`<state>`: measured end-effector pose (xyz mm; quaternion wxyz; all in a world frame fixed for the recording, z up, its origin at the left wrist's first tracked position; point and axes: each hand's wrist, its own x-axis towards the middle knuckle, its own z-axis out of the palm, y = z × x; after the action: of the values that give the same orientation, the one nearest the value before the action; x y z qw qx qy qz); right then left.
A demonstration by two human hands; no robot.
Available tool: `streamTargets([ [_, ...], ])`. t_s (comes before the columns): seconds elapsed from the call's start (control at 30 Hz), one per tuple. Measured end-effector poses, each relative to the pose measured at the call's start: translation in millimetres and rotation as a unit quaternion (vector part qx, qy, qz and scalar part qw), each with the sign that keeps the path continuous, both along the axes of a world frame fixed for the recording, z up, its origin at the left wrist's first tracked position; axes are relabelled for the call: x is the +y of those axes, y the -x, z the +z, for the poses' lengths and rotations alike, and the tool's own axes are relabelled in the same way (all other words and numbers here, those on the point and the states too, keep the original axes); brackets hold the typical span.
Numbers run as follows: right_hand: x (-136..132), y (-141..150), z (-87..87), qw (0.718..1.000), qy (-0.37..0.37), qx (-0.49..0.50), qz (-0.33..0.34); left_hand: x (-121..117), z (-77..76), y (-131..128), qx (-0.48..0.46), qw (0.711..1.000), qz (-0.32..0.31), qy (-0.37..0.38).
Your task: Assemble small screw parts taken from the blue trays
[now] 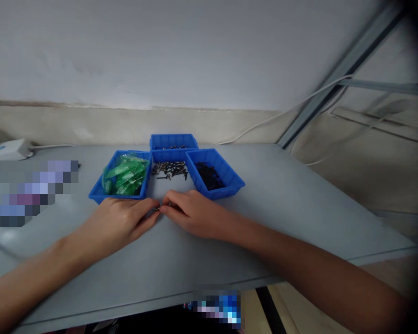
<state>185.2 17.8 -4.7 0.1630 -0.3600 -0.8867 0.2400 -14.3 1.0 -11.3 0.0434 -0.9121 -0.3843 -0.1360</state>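
Note:
My left hand (120, 217) and my right hand (195, 214) meet fingertip to fingertip above the grey table, both closed in a pinch. A small, thin metal piece (157, 208) glints between them; it looks like a screw, but the fingers hide most of it. Just beyond my hands lies a loose pile of screws (172, 170), some dark and some brassy. To its left, a blue bin (94, 195) holds green plastic packets (130, 174). On its right stands another blue bin (235, 178) with small black parts (209, 175) inside.
Behind the pile stands a third blue bin (172, 139) with small metal parts in it. A white power strip (12, 149) lies at the back left, near a blurred-out patch. A metal frame post (320, 97) and a white cable (257, 125) are at the right, by the wall.

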Motion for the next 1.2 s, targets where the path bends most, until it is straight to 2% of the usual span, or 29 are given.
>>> streamTargets([
  [0.13,-1.2,-0.7,2.2,1.000,0.020,0.016,-0.004,0.4,0.2,-0.4,-0.001,1.000,-0.003,0.007],
  [0.43,0.8,-0.1,0.2,0.999,-0.028,-0.026,0.018,1.0,-1.1,-1.7,-0.006,1.000,-0.021,0.002],
  [0.7,-1.9,-2.1,3.1,1.000,0.006,-0.003,0.005,-0.1,2.9,-3.4,-0.007,1.000,-0.011,0.027],
  [0.93,0.4,0.5,-0.8,0.999,-0.037,-0.019,0.021,0.0,0.6,-2.1,0.008,1.000,-0.015,0.012],
  [1.2,-1.1,-1.2,0.4,1.000,-0.009,-0.005,0.010,1.4,0.8,-2.5,0.011,1.000,-0.011,0.016],
])
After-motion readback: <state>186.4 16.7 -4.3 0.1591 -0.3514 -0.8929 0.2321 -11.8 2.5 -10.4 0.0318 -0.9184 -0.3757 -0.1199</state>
